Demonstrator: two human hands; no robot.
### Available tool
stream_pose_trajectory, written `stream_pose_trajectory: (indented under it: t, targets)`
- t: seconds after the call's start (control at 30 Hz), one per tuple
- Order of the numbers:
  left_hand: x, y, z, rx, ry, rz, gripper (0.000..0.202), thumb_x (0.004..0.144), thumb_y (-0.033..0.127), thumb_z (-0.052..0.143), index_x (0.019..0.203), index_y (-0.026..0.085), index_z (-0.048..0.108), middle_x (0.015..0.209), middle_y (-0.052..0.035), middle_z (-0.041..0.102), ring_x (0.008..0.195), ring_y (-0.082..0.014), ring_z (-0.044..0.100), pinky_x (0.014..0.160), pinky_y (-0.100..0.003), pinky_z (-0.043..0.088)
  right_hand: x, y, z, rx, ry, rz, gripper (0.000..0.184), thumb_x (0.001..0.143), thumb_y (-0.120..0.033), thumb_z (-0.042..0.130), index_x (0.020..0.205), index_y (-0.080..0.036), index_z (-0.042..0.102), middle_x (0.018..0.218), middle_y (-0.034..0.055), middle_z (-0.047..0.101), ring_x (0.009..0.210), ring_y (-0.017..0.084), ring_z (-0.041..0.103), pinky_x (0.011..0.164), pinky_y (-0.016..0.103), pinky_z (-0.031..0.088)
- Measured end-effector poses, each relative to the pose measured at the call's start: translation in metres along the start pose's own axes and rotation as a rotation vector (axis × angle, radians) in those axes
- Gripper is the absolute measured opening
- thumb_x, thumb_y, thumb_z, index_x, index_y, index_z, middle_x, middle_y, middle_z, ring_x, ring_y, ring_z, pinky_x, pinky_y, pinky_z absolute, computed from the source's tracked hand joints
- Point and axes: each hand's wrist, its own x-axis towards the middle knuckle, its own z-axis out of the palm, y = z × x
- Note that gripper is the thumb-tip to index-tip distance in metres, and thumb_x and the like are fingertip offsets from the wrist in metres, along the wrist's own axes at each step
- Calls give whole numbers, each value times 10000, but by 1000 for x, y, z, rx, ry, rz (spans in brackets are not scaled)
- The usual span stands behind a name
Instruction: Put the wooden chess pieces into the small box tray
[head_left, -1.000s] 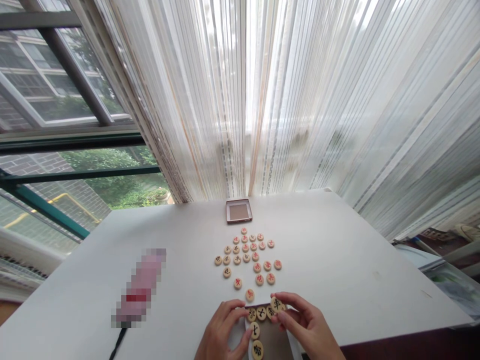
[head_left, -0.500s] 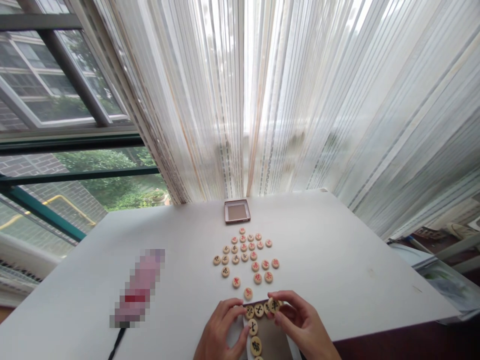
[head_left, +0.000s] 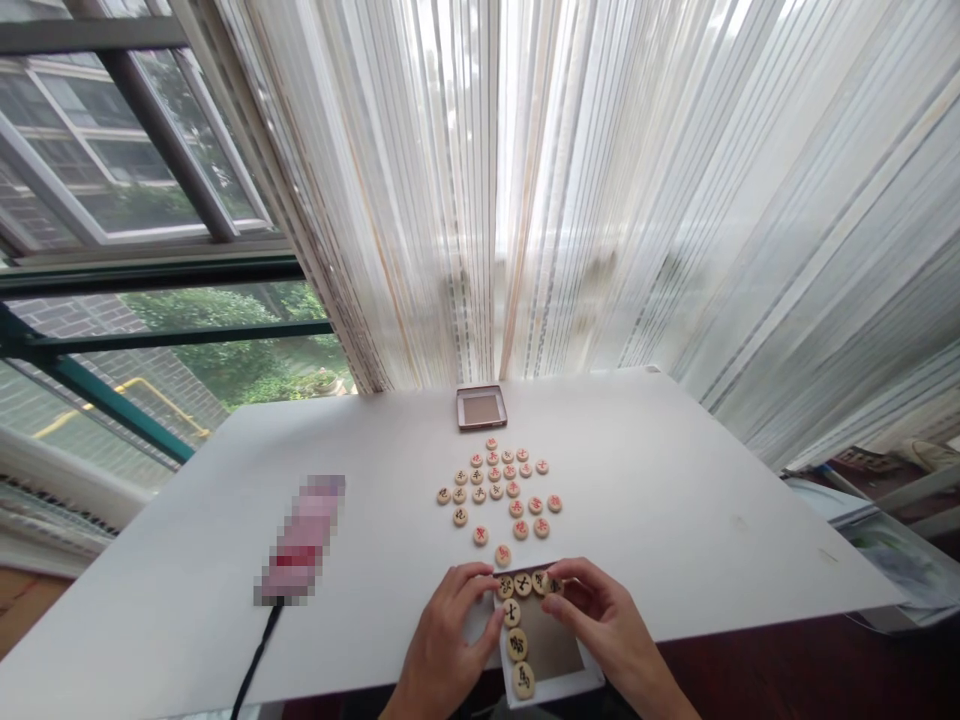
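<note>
A shallow box with a pale rim lies in front of me at the table's near edge. Round wooden xiangqi pieces with black characters line its far side and left side, among them a horse piece in the near left corner. My left hand grips the box's left side, index finger at the far corner and thumb lower down. Between thumb and index finger, my right hand has a black xiangqi piece at the box's far right corner; fingers partly cover it.
Loose red and black xiangqi pieces spread over the white table beyond the box. Farther back lies the box's lid or second tray. A blurred pink object with a black cord is on the left. Striped curtains hang behind.
My right hand has lowered its black piece from above the far row into the far right corner. The view has tilted down, so more of the box shows.
</note>
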Motion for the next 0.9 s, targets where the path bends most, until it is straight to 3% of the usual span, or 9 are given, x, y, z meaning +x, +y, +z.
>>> stream_pose_trajectory:
  t: [0.13, 0.4, 0.63, 0.83, 0.9]
  targets:
    - [0, 3, -1, -11, -8, -17, 173, 957, 224, 635, 1122, 266, 664, 1225, -90, 666, 1165, -267, 647, 1000, -428, 580, -1, -3, 4, -52, -14, 11, 262, 849, -418, 814, 936, -202, 694, 742, 7, 722, 721, 179, 676, 677, 275, 525]
    - [0, 5, -2, -16, 20, -12, 160, 954, 227, 633, 1103, 254, 682, 1209, -95, 678, 1149, -273, 662, 984, -440, 591, 1, -11, 9, -46, 43, -4, 323, 845, -499, 797, 880, -191, 706, 735, 23, 728, 700, 200, 702, 665, 292, 552]
    - [0, 7, -2, -7, 30, 2, 183, 942, 213, 646, 1114, 260, 683, 1210, -80, 683, 1152, -256, 666, 987, -411, 593, 0, -6, 4, -38, 46, -7, 355, 895, -519, 744, 1028, -190, 737, 919, 77, 787, 801, 241, 752, 776, 353, 596]
    - [2, 10, -6, -62, 16, -13, 211, 971, 262, 625, 1177, 265, 670, 1277, -99, 653, 1211, -267, 630, 1046, -447, 550, -5, -8, 2, -22, -25, 9, 399, 902, -496, 748, 1177, -208, 727, 1050, 102, 797, 925, 258, 762, 886, 374, 595]
    - [4, 17, -7, -100, 19, -15, 208, 980, 274, 615, 1181, 264, 667, 1261, -96, 665, 1195, -262, 636, 1001, -415, 567, -6, -13, 5, 7, -50, 7, 406, 890, -494, 760, 1185, -218, 725, 1081, 97, 788, 953, 260, 762, 913, 378, 594]
